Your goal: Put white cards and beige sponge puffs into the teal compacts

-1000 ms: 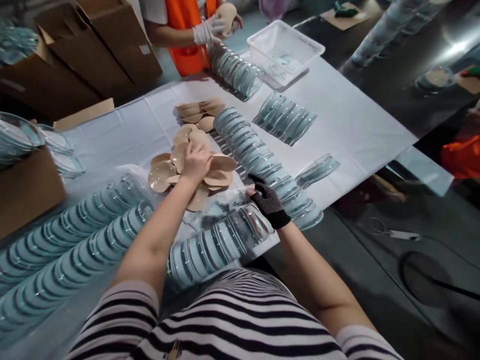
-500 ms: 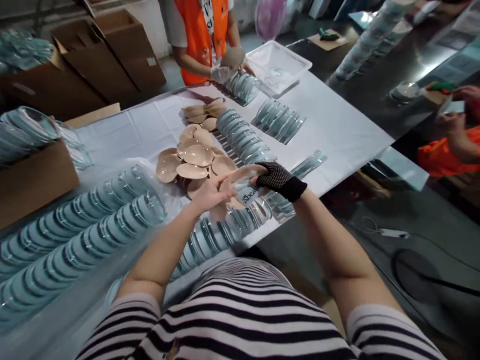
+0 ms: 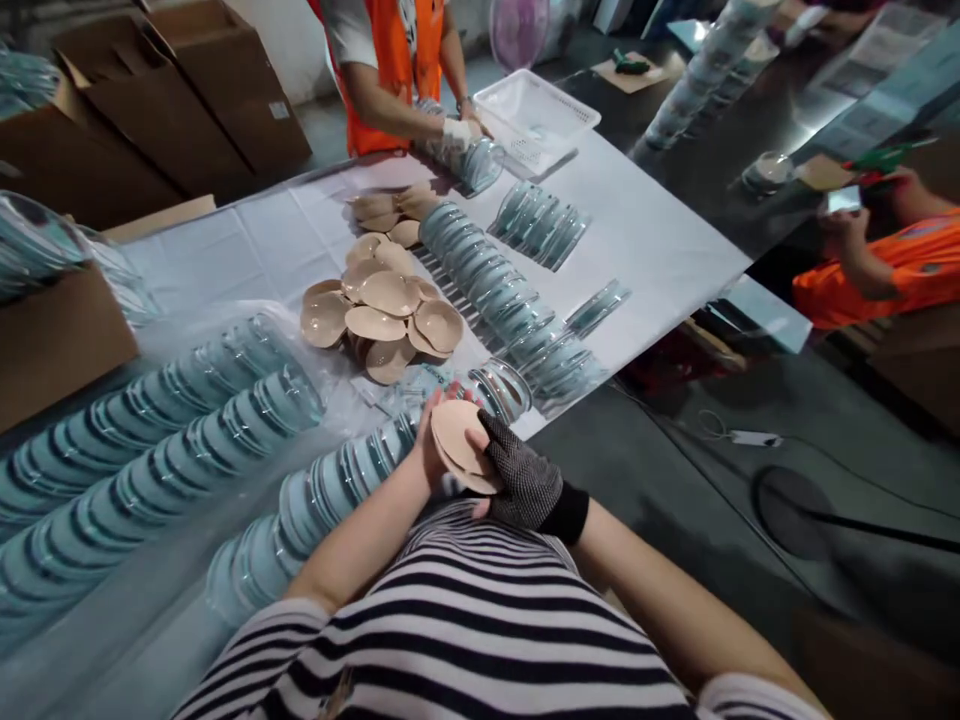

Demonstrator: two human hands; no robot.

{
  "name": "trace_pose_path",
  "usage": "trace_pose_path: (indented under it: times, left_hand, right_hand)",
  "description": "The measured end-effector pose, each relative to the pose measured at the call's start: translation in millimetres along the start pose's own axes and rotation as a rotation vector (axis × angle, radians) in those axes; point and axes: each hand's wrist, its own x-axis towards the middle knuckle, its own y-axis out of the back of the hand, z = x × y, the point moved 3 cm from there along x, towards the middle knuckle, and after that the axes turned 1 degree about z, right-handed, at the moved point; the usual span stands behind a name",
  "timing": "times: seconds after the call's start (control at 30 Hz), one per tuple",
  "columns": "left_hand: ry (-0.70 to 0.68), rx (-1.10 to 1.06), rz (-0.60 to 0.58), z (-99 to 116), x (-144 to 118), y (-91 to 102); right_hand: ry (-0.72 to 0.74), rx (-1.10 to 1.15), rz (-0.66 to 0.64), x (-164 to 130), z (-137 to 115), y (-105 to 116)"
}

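Close to my body, my right hand [image 3: 525, 480], in a dark dotted fingerless glove, grips a pair of beige oval cups [image 3: 463, 440], shallow and smooth, lying one against the other. My bare left hand [image 3: 427, 440] is wrapped around their far-left side, with its fingertips showing beyond the rim. Just beyond my hands lies a loose pile of similar beige cups [image 3: 388, 293] on the white-covered table [image 3: 255, 240]. A row of nested clear plastic containers [image 3: 352, 465] runs beneath my left forearm. Behind the pile, another clear row [image 3: 487, 270] rests on a slatted rack.
Long clear stacks [image 3: 165, 470] lie in plastic film at left, near a cardboard box [image 3: 67, 340]. Across the table a co-worker in an orange vest [image 3: 416, 60] handles clear containers beside a white basket [image 3: 536, 115]. Another person's orange sleeve [image 3: 900, 265] is at right.
My hands have drawn down from the table toward my body with the beige cups, now turned flatter. The printed clear part no longer shows. The co-worker's hands have gone from a beige cup to clear containers.
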Motion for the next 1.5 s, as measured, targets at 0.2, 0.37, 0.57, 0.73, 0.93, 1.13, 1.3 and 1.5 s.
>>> trace_pose_path:
  times: [0.2, 0.37, 0.57, 0.73, 0.93, 1.13, 1.3, 1.5]
  left_hand:
    - [0.100, 0.461, 0.272, -29, 1, 34.4]
    - [-0.639, 1.571, -0.272, 6, 32, 9.1]
    - [-0.850, 2.253, -0.509, 19, 58, 7.2]
    - [-0.831, 2.248, -0.516, 11, 56, 10.7]
    - [-0.741, 2.108, -0.505, 8, 60, 9.0]
    - [-0.620, 2.156, -0.711, 9, 71, 11.2]
    - [-0.665, 2.116, -0.692, 15, 72, 9.5]
    - [-0.568, 1.982, -0.627, 15, 72, 6.9]
  right_hand:
    - [-0.527, 0.213, 0.106, -53, 41, -36]
    - [-0.895, 0.318, 0.408, -84, 70, -39]
    - [-1.066, 0.213, 0.535, -113, 67, -64]
    - [-1.138, 0.221, 0.522, -118, 72, -72]
    - [-0.990, 0.129, 0.510, -110, 77, -73]
    - [-0.902, -0.034, 0.313, -71, 89, -96]
    - [-0.796, -0.058, 0.266, -62, 95, -89]
    - [-0.867, -0.124, 0.211, -83, 98, -81]
